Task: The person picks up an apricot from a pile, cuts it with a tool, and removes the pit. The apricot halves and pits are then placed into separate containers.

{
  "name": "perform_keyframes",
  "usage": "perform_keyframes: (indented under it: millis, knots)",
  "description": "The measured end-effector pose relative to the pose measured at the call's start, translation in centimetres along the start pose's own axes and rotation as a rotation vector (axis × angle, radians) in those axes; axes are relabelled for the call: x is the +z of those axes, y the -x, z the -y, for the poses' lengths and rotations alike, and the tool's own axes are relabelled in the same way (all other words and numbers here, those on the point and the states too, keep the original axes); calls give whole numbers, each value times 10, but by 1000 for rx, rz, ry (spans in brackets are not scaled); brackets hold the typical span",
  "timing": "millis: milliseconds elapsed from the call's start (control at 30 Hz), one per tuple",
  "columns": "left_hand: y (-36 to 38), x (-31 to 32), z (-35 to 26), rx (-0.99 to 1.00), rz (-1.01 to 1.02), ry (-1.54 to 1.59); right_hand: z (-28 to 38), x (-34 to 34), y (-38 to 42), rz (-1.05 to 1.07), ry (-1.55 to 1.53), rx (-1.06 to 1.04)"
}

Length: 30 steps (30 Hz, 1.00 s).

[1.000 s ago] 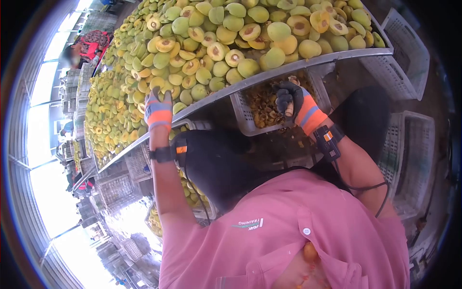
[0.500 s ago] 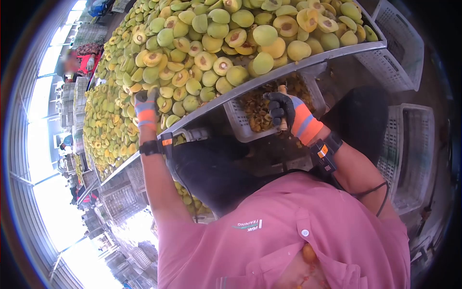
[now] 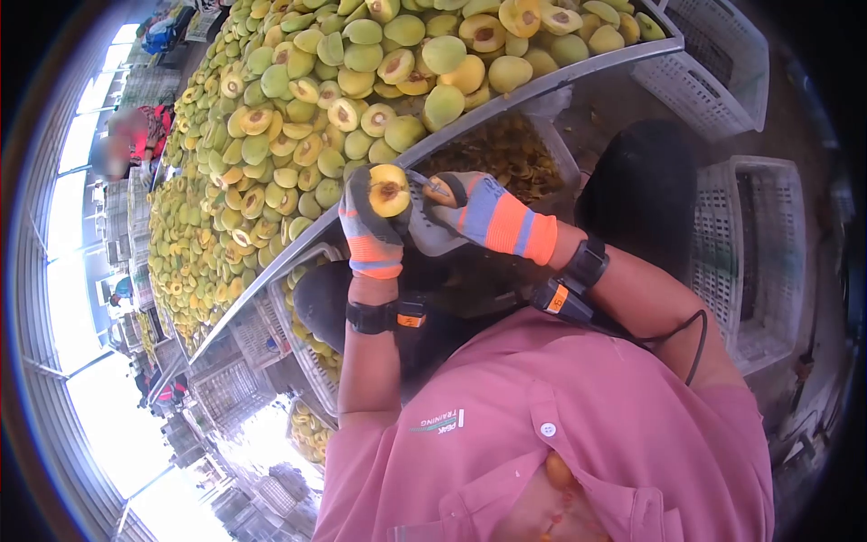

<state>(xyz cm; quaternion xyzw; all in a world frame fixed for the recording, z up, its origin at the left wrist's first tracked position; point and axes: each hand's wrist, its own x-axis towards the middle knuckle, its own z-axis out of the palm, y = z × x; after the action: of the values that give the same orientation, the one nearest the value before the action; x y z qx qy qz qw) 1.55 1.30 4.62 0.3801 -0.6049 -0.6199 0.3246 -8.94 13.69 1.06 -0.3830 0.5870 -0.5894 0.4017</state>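
Note:
My left hand (image 3: 368, 230), in a grey-and-orange work glove, grips a peach half (image 3: 389, 191) with its cut face up, showing a brown centre. Close beside the fruit is my right hand (image 3: 492, 215), gloved the same way. It is closed around the wooden handle (image 3: 439, 191) of a small tool with a narrow metal end, which points at the peach half; the exact shape of that end is hard to make out. Just beyond both hands, a large heap of halved yellow-green peaches (image 3: 298, 126) fills a metal-edged table (image 3: 533, 88).
Below the table edge, a crate (image 3: 560, 149) holds brown-orange scraps (image 3: 497, 154). White plastic crates stand at the right (image 3: 768, 262) and upper right (image 3: 704, 77). Another person (image 3: 149, 135) sits across the heap at the left. Stacked crates (image 3: 230, 384) lie farther off.
My left hand has come back from the heap with a peach half. My right hand has moved left, bringing the tool up to the fruit. The view has shifted slightly.

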Motion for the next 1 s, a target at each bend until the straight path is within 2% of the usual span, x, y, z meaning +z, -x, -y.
perform_keyframes:
  millis: [33, 100, 167, 233, 300, 400, 600, 700, 800, 900, 1000]
  knots:
    - [1, 3, 1, 129, 1, -141, -3, -1, -1, -3, 34, 37]
    - [-2, 1, 10, 732, 126, -859, -10, -3, -3, -7, 101, 114]
    - [1, 5, 12, 589, 156, -686, -11, -7, -1, -42, 173, 70]
    - [3, 9, 8, 564, 194, -636, 1, -12, 2, -53, 272, 31]
    - [1, 11, 4, 658, 248, -711, 14, -18, 7, -44, 395, -3]
    - [1, 16, 16, 89, 167, 26, 17, -20, 6, 14, 635, 92]
    - [3, 23, 23, 103, 102, 56, 10, -18, 4, 23, 775, 48]
    - [8, 26, 22, 105, 82, -48, -4, -12, 6, -37, 702, -14]
    - [14, 32, 17, 81, 28, -187, -9, -7, 12, -3, 396, 83]
    - [12, 24, 28, 396, 98, -516, -12, -11, 12, 122, 44, 204]
    - [10, 20, 25, 679, 128, -663, -9, -12, 12, 245, -152, 326]
